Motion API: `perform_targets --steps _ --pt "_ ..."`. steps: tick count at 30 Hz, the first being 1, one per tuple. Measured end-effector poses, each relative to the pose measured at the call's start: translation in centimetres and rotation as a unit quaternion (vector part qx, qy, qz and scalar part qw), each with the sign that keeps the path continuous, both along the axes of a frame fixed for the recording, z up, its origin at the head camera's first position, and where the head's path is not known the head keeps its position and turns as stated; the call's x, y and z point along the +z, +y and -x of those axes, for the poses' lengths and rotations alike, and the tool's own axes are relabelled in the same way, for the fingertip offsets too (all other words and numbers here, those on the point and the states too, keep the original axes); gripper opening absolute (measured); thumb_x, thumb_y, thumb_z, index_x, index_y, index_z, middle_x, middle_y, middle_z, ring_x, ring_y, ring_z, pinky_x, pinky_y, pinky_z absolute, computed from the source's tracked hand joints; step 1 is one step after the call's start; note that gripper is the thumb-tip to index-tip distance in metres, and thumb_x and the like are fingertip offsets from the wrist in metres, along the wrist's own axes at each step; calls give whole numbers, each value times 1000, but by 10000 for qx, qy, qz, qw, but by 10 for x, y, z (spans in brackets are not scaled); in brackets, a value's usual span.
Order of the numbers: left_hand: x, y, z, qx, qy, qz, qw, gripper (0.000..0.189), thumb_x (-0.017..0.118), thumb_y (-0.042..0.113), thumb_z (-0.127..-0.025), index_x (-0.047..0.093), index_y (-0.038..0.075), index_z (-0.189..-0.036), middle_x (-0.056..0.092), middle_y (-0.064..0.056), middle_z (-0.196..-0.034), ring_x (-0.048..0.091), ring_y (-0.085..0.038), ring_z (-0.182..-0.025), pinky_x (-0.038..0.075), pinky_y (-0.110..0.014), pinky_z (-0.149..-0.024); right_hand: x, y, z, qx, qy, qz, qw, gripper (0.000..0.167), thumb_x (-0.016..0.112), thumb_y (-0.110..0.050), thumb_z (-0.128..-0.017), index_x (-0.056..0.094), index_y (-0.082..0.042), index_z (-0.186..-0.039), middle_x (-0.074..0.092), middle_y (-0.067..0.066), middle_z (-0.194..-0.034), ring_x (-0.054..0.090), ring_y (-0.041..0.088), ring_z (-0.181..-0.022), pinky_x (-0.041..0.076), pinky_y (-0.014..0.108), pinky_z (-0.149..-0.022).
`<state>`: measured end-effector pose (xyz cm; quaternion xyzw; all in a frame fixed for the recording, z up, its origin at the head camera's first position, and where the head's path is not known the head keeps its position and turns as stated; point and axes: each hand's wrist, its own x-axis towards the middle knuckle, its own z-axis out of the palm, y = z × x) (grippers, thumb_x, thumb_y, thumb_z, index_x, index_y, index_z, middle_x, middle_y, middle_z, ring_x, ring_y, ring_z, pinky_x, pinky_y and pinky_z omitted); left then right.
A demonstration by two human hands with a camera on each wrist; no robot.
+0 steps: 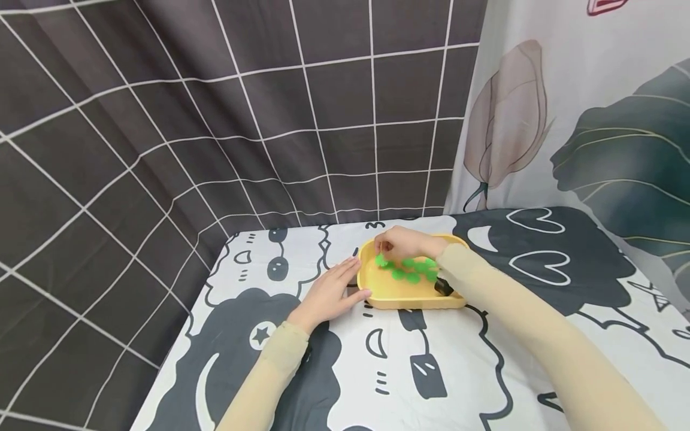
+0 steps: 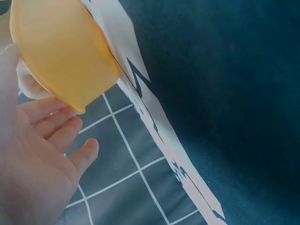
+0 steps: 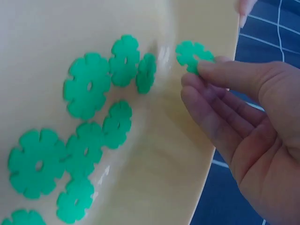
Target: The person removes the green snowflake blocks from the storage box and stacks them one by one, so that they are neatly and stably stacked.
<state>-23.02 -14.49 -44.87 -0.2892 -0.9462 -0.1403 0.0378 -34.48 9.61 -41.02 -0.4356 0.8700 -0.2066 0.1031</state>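
Observation:
A yellow tray lies on the patterned cloth. Several green notched plastic discs, flower-shaped with a slot in the centre, are spread on its floor. Between thumb and fingers my right hand pinches one green disc above the tray's left part. My left hand touches the outer left side of the tray, its fingers fairly straight. In the left wrist view, the left fingers lie along the tray's rim and the palm holds nothing.
A cloth printed with black-and-white cartoon figures covers the surface. Behind it hangs a dark grid-patterned curtain, with a leaf-printed curtain at the right. A small black device sits at my right wrist.

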Motion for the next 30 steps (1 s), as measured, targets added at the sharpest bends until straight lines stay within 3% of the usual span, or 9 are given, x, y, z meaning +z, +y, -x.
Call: perform_targets --steps 3,10,14,22,30 --pt "-1 0 -1 19 -16 -6 10000 78 52 60 -99 41 6 -154 38 -6 -160 30 -20 -150 28 -40 -120 5 8 -2 -76 139 196 9997 21 58 5 -85 71 -5 -99 61 -1 -76 50 12 -69 45 28 -68" --pt "2 0 -2 -6 -33 -35 10000 79 53 60 -99 41 6 -154 38 -6 -160 31 -22 -149 29 -42 -120 17 28 -4 -317 154 283 9990 19 60 1 -88 72 -7 -100 70 0 -87 61 13 -80 53 34 -79" --pt "3 0 -2 -23 -10 -42 10000 78 53 60 -99 41 5 -154 39 -7 -159 32 -22 -149 30 -42 -119 21 41 -3 -483 184 329 9981 19 61 -1 -88 73 -8 -100 70 -1 -87 63 14 -81 54 34 -77" --pt "-1 2 -1 -36 -16 -21 10000 79 51 62 -99 41 6 -154 38 -6 -160 31 -22 -149 30 -41 -119 32 76 -8 -1171 -302 451 9916 12 65 -4 -91 72 -8 -101 68 0 -86 62 16 -81 53 33 -75" --pt "0 0 -1 -31 24 -126 9999 79 52 60 -99 41 5 -154 38 -5 -160 33 -23 -148 32 -42 -119 43 113 -10 -1775 -486 643 9808 14 64 -3 -94 70 -3 -106 69 3 -86 64 19 -76 56 34 -70"
